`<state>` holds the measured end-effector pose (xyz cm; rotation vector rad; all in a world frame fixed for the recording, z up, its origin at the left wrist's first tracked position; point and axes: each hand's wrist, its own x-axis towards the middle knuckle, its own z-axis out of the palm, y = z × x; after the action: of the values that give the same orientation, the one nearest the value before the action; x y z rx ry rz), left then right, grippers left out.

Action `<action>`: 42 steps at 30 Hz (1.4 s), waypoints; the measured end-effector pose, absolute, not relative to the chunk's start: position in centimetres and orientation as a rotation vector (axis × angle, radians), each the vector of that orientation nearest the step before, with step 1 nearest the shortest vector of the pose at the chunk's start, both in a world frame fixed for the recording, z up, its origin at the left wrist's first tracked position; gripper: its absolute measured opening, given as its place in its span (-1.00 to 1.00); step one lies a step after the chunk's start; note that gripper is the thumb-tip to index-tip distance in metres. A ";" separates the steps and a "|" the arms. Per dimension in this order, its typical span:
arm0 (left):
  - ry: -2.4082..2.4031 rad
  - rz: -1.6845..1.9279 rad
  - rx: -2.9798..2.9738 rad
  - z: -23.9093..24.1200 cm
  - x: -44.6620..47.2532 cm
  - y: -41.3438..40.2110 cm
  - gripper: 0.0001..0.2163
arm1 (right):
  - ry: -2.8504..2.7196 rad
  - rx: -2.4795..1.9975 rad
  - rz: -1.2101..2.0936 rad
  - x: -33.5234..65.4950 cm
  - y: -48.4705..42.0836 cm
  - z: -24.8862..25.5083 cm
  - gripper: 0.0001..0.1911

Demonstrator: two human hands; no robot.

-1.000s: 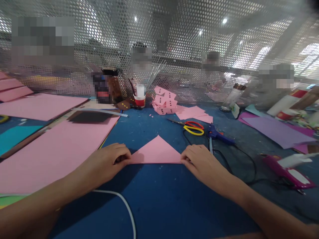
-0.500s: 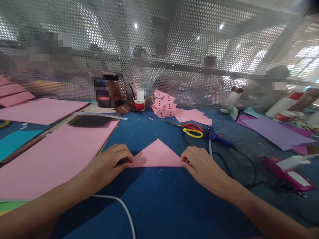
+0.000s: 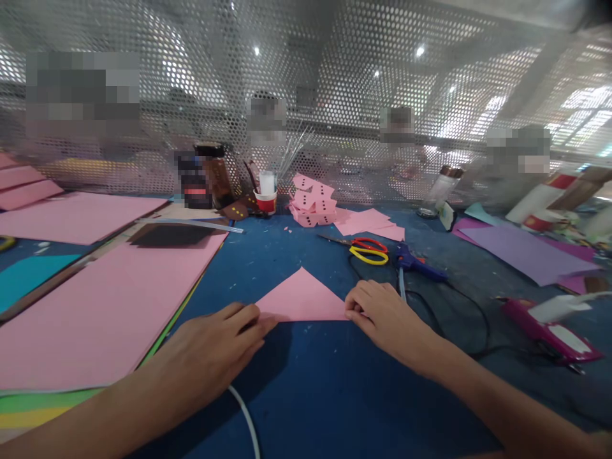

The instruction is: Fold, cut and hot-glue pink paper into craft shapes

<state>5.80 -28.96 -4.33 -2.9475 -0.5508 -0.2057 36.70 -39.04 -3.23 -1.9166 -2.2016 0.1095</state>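
Note:
A pink sheet of paper (image 3: 302,296) lies on the blue table, folded into a triangle with its point away from me and the fold along the near edge. At its left corner, my left hand (image 3: 227,338) presses bent fingers on the paper, fingertips at the fold; the thumb is mostly hidden. My right hand (image 3: 377,312) is closed on the right corner, thumb and finger pinched there. Just beyond the right hand are scissors (image 3: 368,250) with red and yellow handles and a blue glue gun (image 3: 421,262).
Large pink sheets (image 3: 95,306) cover the left side. At the back stand dotted pink paper pieces (image 3: 313,201), a cup of tools (image 3: 265,201) and a dark-lidded jar (image 3: 217,175). Purple sheets (image 3: 530,248) and a magenta glue gun (image 3: 549,328) lie right, with black cables. A perforated metal screen rises behind.
My left hand has moved right and slightly nearer, from the left corner tip onto the folded edge. My right hand stays on its corner. The view has shifted slightly.

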 end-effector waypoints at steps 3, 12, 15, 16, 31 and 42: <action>-0.612 -0.172 -2.976 -4.1 6.1 -29.2 -0.66 | -2.193 -1.925 0.113 36.5 -39.0 -3.0 -0.92; -0.642 -0.212 -3.043 -4.6 6.8 -29.9 -0.60 | -2.193 -1.921 0.107 36.4 -39.0 -2.8 -0.91; -0.621 -0.187 -3.016 -4.6 7.1 -30.0 -0.51 | -2.199 -1.908 0.107 36.4 -39.1 -2.8 -0.92; -0.625 -0.172 -3.013 -4.6 7.2 -30.0 -0.50 | -2.204 -1.905 0.102 36.5 -39.2 -2.8 -0.92; -0.537 -0.244 -3.025 -4.9 7.6 -29.9 -0.51 | -2.315 -1.817 0.152 38.2 -39.6 -2.3 -0.82; -0.469 -0.225 -3.024 -4.5 8.1 -29.6 -0.54 | -2.424 -1.643 -0.058 35.8 -40.0 -2.1 -0.74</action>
<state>8.10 -29.56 -4.48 -3.0243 -0.4693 -0.2255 35.84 -39.98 -2.06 -1.6426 -2.4241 -0.0581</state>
